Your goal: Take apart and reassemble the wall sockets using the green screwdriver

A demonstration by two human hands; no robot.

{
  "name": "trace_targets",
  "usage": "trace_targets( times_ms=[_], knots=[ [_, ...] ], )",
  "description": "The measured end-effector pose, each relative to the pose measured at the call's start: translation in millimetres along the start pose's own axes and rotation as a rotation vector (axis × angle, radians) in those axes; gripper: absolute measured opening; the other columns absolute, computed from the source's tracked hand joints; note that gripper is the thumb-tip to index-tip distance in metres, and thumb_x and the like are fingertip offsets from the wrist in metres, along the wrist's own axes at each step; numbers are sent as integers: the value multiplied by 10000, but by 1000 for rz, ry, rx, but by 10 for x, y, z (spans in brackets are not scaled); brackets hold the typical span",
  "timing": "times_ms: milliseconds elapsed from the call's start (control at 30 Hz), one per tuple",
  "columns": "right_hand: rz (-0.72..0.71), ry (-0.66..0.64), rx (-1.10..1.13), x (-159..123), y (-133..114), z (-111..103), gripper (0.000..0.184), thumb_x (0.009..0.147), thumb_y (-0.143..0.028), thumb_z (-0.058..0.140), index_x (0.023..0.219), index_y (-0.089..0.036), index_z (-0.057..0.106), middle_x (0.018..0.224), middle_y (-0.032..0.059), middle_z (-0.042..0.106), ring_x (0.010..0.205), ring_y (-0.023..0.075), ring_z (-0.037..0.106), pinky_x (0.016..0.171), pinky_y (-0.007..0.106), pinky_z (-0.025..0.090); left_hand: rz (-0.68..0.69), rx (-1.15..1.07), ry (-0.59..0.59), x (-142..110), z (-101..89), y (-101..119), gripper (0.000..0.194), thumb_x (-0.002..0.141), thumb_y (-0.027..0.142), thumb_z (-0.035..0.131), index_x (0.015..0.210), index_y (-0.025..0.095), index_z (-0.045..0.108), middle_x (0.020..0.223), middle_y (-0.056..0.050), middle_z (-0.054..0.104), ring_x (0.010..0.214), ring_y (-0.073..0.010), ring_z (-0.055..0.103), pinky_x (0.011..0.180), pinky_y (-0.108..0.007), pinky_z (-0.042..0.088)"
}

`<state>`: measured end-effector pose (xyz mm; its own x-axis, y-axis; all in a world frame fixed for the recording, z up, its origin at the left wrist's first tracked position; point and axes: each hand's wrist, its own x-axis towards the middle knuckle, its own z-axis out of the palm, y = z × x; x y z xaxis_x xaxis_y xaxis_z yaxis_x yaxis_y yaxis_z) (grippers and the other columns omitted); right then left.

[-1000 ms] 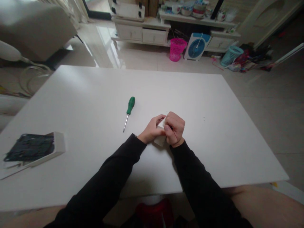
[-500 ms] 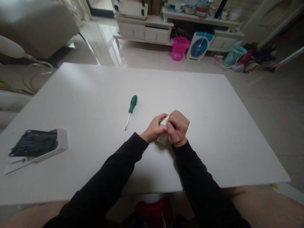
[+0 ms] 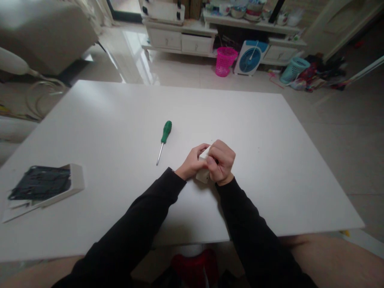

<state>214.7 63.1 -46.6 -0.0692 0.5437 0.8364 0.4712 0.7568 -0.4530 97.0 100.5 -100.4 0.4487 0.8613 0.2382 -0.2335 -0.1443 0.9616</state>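
Note:
Both my hands meet over a small white box-like piece (image 3: 203, 176) near the front middle of the table. My left hand (image 3: 191, 163) is wrapped round its left side. Curled tightly at its right side, my right hand (image 3: 221, 161) presses its thumb and fingers together against the piece; whether it grips the piece itself or something small is hidden. A screwdriver (image 3: 166, 131) with a green handle lies to the left of my hands, its metal tip pointing toward me.
The white table (image 3: 270, 192) carries a white open case (image 3: 77, 177) with dark flat parts (image 3: 42, 183) in it at the left. Beyond the far edge stand a pink basket (image 3: 225, 62), a blue-and-white fan (image 3: 250, 58) and a low white cabinet (image 3: 166, 40).
The whole view has shifted slightly, so things sit a little further left. My hands keep nearly the same pose on the white piece; the right one may have turned a little.

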Motion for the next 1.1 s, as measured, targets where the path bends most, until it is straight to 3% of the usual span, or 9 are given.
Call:
trace_targets(
  times_ms=[300, 500, 667, 767, 1100],
  knots=[
    [-2, 23, 33, -14, -33, 14, 307, 941, -267, 483, 656, -254, 372, 615, -16, 417, 586, 167, 394, 580, 352, 275, -16, -16, 9, -63, 3, 26, 391, 653, 333, 778, 987, 148, 689, 980, -73, 734, 978, -275, 673, 887, -370, 542],
    [21, -34, 62, 11, -26, 9, 327, 958, -282, 463, 652, -253, 353, 613, -27, 354, 574, 163, 368, 571, 352, 247, -49, -39, -14, -52, 20, 66, 314, 647, 337, 777, 848, 170, 603, 871, -38, 678, 861, -211, 631, 787, -305, 523],
    [29, -83, 86, 14, -9, -1, 308, 967, -309, 467, 674, -250, 393, 632, -27, 349, 585, 165, 375, 579, 352, 254, -68, -21, -11, -41, 27, 74, 304, 646, 352, 779, 790, 176, 578, 846, -37, 657, 846, -206, 601, 761, -296, 511],
    [34, -71, 67, 20, -15, -2, 316, 965, -315, 459, 667, -252, 376, 631, -24, 347, 585, 167, 373, 585, 352, 260, -76, -41, -15, -54, 26, 78, 305, 665, 372, 780, 809, 168, 605, 838, -27, 658, 809, -189, 587, 715, -278, 490],
    [48, -30, 47, 45, -5, 21, 329, 965, -307, 440, 657, -250, 341, 630, -24, 322, 585, 163, 350, 593, 355, 247, -87, -96, 54, -108, 72, 140, 378, 709, 438, 796, 928, 157, 669, 874, -13, 677, 828, -174, 601, 798, -283, 488]
  ],
)
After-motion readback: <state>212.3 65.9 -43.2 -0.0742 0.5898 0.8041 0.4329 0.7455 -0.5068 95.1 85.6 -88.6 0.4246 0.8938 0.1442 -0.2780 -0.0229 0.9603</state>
